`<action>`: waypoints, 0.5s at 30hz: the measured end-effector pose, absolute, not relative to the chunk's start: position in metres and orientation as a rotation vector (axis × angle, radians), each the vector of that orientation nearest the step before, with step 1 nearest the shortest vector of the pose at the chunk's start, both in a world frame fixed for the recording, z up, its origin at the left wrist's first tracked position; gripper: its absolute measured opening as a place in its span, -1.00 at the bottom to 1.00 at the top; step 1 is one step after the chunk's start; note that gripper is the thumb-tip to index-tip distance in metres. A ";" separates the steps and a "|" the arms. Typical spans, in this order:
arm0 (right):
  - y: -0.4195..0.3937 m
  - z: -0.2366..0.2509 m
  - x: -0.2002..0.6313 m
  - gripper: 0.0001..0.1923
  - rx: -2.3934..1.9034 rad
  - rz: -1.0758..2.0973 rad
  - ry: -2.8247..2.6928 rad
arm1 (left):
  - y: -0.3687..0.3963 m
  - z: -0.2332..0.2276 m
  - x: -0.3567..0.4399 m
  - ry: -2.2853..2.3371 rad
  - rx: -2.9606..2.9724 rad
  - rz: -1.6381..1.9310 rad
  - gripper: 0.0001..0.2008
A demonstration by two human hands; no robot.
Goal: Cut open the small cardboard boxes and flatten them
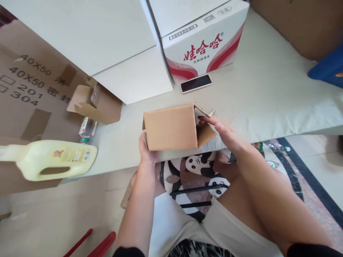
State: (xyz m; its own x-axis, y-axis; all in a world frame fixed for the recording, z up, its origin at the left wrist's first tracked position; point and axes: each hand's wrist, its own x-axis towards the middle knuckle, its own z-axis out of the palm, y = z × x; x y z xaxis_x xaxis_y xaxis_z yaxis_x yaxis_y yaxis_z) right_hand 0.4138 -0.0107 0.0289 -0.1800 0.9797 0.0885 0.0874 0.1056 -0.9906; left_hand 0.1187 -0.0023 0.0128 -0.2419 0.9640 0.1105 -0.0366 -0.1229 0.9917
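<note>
A small brown cardboard box (170, 128) lies on its side near the front edge of the covered table, its right end open with flaps sticking out. My left hand (148, 151) is closed round the left end, with some fingers hidden behind and under it. At the open end, my right hand (229, 135) holds a flap, fingertips reaching in at the mouth and the thumb outside. Just behind that flap, a small pale pointed thing (212, 112) shows in part; I cannot make out what it is.
A phone (196, 84) lies before a white and red carton (205, 46). White boxes (136, 75) are stacked at the back left. An open cardboard box (103, 105), a small bottle (85, 130) and a yellow jug (57, 160) stand left. Something blue (328, 67) is at right.
</note>
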 end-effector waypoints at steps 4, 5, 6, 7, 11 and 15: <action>-0.015 0.042 0.411 -0.31 -1.004 1.268 -1.549 | -0.026 0.035 0.098 1.317 1.084 1.442 -0.29; -0.016 0.044 0.409 -0.31 -0.983 1.263 -1.581 | -0.031 0.038 0.093 1.330 1.127 1.433 -0.29; -0.017 0.045 0.407 -0.32 -0.971 1.252 -1.613 | -0.036 0.040 0.089 1.341 1.176 1.404 -0.28; -0.018 0.045 0.405 -0.32 -0.968 1.241 -1.642 | -0.039 0.041 0.086 1.354 1.224 1.356 -0.27; -0.019 0.041 0.398 -0.35 -0.960 1.267 -1.711 | -0.045 0.040 0.084 1.404 1.413 1.168 -0.24; -0.018 0.041 0.397 -0.42 -0.885 1.300 -1.748 | -0.040 0.039 0.089 1.395 1.612 1.139 -0.32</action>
State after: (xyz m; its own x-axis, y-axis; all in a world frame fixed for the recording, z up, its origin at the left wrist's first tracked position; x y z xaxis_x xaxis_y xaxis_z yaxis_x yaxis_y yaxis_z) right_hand 0.3969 -0.0179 0.0413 -0.4622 0.8695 0.1740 0.0835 0.2380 -0.9677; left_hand 0.0891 -0.0404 0.0394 0.0292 0.9855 0.1670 0.3603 -0.1663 0.9179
